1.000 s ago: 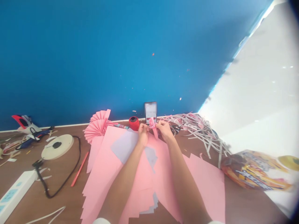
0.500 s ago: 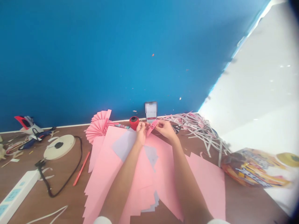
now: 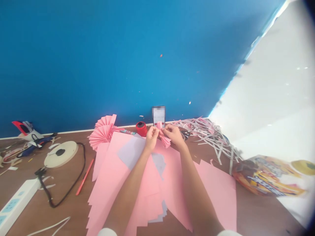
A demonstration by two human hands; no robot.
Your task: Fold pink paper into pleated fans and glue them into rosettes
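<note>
My left hand [image 3: 151,136] and my right hand [image 3: 173,134] pinch a small pleated pink paper piece [image 3: 164,139] between them, held just above the far end of the desk. Its folds fan out downward below my fingers. Under my forearms lie several large pink paper sheets [image 3: 115,177] with zigzag-cut edges. A finished pink paper fan [image 3: 102,132] lies to the left of my hands, and a red spool [image 3: 141,128] stands just behind my left hand.
A phone [image 3: 158,115] leans on the blue wall. A pile of paper strips [image 3: 209,134] and scissors [image 3: 185,134] lie right. A snack bag [image 3: 265,178] sits far right. Left: tape roll [image 3: 60,154], black cable [image 3: 71,185], red pen [image 3: 84,177], power strip [image 3: 14,206], glue gun [image 3: 27,131].
The pleated pink piece has turned between my fingers and its folds now fan out downward. My hands stayed in the same spot above the pink sheets.
</note>
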